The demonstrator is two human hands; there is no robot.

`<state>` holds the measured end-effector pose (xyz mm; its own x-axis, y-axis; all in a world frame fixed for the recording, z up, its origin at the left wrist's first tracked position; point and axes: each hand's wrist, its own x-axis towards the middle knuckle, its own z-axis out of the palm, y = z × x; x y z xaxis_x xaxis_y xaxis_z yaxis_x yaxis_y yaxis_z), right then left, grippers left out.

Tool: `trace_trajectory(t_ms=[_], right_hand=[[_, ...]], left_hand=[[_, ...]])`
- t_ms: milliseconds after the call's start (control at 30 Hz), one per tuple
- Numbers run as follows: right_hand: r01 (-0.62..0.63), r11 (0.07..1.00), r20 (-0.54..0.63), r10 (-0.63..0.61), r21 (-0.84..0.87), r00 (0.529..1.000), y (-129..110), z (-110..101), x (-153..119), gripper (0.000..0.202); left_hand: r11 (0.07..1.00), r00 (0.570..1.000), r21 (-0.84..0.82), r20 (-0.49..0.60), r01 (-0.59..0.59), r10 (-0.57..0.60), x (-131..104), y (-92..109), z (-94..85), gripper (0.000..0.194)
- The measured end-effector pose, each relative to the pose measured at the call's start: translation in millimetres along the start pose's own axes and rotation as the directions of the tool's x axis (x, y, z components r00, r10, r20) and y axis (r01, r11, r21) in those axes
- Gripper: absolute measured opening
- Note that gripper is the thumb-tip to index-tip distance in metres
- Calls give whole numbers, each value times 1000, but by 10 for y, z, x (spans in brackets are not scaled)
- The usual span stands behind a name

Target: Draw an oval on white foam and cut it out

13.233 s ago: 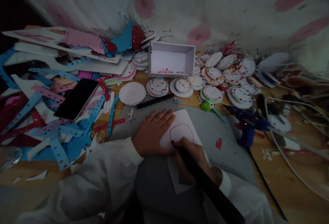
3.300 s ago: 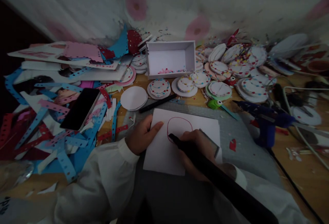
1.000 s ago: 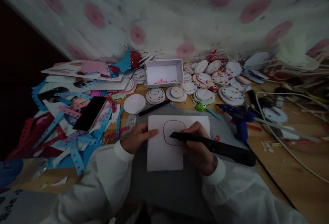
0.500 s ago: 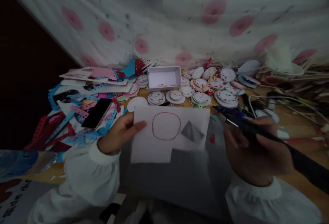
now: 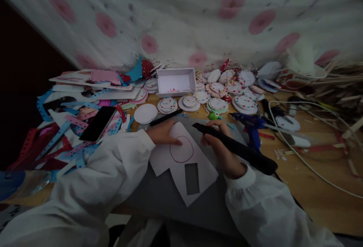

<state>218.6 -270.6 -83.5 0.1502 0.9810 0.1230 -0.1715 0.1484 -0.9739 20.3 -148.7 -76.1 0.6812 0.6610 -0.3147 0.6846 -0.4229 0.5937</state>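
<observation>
A white sheet (image 5: pixel 177 167) with a red drawn circle and a rectangular cut-out lies turned at an angle on the dark grey mat (image 5: pixel 153 194). My left hand (image 5: pixel 165 133) rests on the sheet's upper left edge, thumb and fingers apart, the thumb reaching the circle. Above the mat, to the right of the circle, my right hand (image 5: pixel 222 148) is closed around a black pen-like tool (image 5: pixel 241 148), whose tip points left and does not touch the drawn line. Another black pen (image 5: pixel 166 118) lies just behind my left hand.
Behind the mat are a white open box (image 5: pixel 176 82) and several layered decorated discs (image 5: pixel 244 103). A blue glue gun (image 5: pixel 252 126) and white cable lie right. Coloured scraps and a phone (image 5: pixel 98 123) lie left.
The sheet has turned and now lies on the mat, lower than before. My left hand has moved right along with it. My right hand has moved left, closer to the sheet, with the black tool.
</observation>
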Motion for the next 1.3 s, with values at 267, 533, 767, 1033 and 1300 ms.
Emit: trace_trajectory(t_ms=[267, 533, 767, 1033, 1300], right_hand=[[17, 981, 119, 6, -192, 993, 260, -130, 106, 20], [5, 954, 52, 11, -300, 999, 276, -182, 114, 21], [121, 897, 272, -1, -424, 962, 245, -269, 196, 13], [189, 858, 392, 15, -478, 920, 244, -226, 195, 14], [255, 829, 424, -24, -498, 905, 235, -205, 197, 19]], left_hand=[[910, 920, 136, 34, -392, 391, 83, -107, -12, 87], [890, 950, 455, -276, -4, 145, -253, 153, 405, 102], [867, 955, 447, -81, -220, 284, -273, -92, 571, 114], [852, 932, 413, -22, -321, 362, -195, -166, 433, 113], [858, 931, 394, -15, -329, 364, -191, -162, 439, 108]])
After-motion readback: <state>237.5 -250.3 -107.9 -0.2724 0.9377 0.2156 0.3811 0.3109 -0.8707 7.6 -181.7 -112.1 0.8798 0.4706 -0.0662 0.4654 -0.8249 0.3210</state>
